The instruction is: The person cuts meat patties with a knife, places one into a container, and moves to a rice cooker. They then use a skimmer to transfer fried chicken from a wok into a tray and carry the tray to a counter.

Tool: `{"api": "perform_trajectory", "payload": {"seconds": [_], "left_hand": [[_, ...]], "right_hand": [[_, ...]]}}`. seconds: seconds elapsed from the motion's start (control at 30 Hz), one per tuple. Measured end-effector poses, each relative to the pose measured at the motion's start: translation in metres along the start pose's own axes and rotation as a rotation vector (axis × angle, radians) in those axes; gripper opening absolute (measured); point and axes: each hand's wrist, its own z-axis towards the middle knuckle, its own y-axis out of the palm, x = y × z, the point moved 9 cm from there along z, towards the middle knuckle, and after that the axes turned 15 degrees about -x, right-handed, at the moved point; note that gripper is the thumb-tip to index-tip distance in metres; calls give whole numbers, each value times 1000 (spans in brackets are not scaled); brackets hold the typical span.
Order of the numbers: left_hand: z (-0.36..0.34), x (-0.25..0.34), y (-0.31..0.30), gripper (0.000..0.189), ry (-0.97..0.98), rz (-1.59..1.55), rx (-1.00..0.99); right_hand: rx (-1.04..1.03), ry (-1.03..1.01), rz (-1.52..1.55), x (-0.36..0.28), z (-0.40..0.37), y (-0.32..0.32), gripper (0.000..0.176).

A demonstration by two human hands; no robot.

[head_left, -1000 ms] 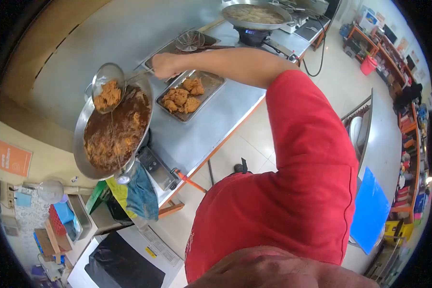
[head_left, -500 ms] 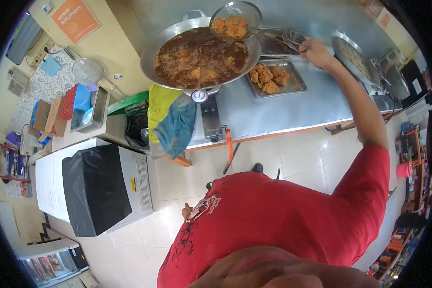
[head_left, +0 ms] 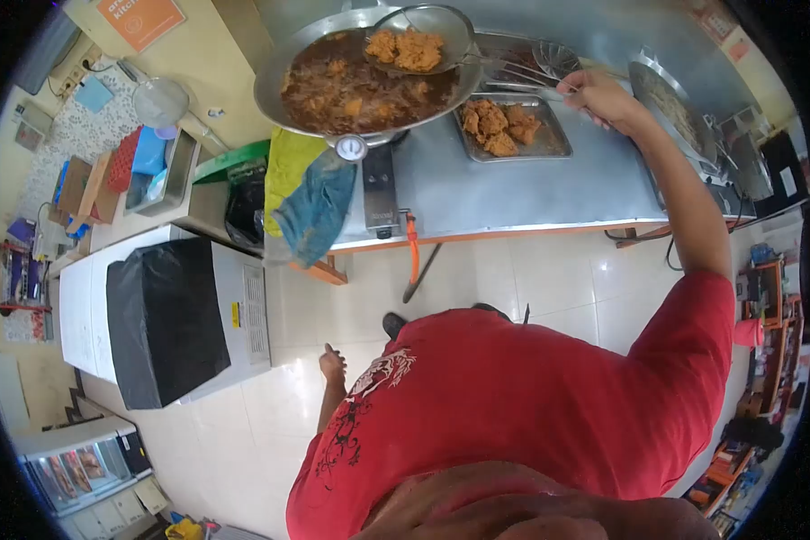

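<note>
My right hand (head_left: 600, 99) is wrapped round the long handle of a strainer (head_left: 456, 56). Pieces of battered fried chicken (head_left: 414, 50) lie in the strainer's bowl, which hangs tilted over the back right of a large wok (head_left: 270, 99). Dark bubbling oil (head_left: 333, 99) fills the wok, with more golden pieces floating in it. Below the handle, a metal tray (head_left: 549, 144) holds several fried chicken pieces (head_left: 495, 126). My left hand (head_left: 332, 364) hangs low beside my body, away from the table, its fingers loosely bent and partly apart with nothing visible in them.
A thermometer (head_left: 351, 148) is at the wok's front rim. Yellow and blue cloths (head_left: 315, 205) drape over the table edge. Another wire skimmer (head_left: 556, 59) lies behind my right hand, and a second wide pan (head_left: 661, 103) stands at right. A black-covered white appliance (head_left: 171, 315) is at left.
The strainer with the chicken has shifted slightly left and down over the wok. My left hand has swung out farther from my body. The whole view has tilted a little.
</note>
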Motion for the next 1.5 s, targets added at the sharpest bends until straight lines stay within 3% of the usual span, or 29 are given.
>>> {"api": "perform_trajectory", "payload": {"seconds": [0.17,0.3,0.37,0.47,0.6,0.7,0.8,0.97,1.03,1.1,1.17,1.23,1.3,1.4,1.43,1.5], "left_hand": [[-25,-35,40,63,22,-25,33],[-68,-98,115,63,-149,-63,35],[-98,-124,157,63,-229,-42,28],[-134,-154,212,62,-287,25,7],[-162,-170,261,62,-384,131,-8],[-167,-168,273,62,-333,78,0],[-150,-177,268,63,-312,-72,33],[-144,-153,263,62,-266,-129,87],[-143,-151,269,61,-291,-122,75],[-138,-145,273,60,-300,-122,52],[-135,-145,274,59,-310,-132,16],[-137,-145,264,59,-351,-98,8],[-134,-139,252,58,-364,-92,20],[-132,-131,226,57,-333,-91,59],[-130,-126,219,57,-313,-85,67],[-130,-120,205,57,-285,-80,85]], "right_hand": [[-65,-70,96,45,-18,-41,33],[-34,-85,19,87,-50,-108,35],[92,-57,-190,98,-66,-146,39],[-16,246,-453,124,-72,-182,43],[60,-37,-948,147,-20,-197,42],[-48,-258,-1131,189,50,-166,33],[-181,-136,-1344,183,85,-165,28],[-164,289,-1168,178,83,-193,23],[-233,225,-1310,183,91,-199,25],[-335,26,-1500,202,103,-219,26],[-468,52,-1581,209,96,-242,25],[-395,162,-1435,187,73,-256,22],[-127,340,-1050,148,29,-263,20],[-52,278,-914,142,43,-286,22],[-103,-104,-1386,152,84,-299,21],[95,-492,-1673,187,131,-284,20]]}}
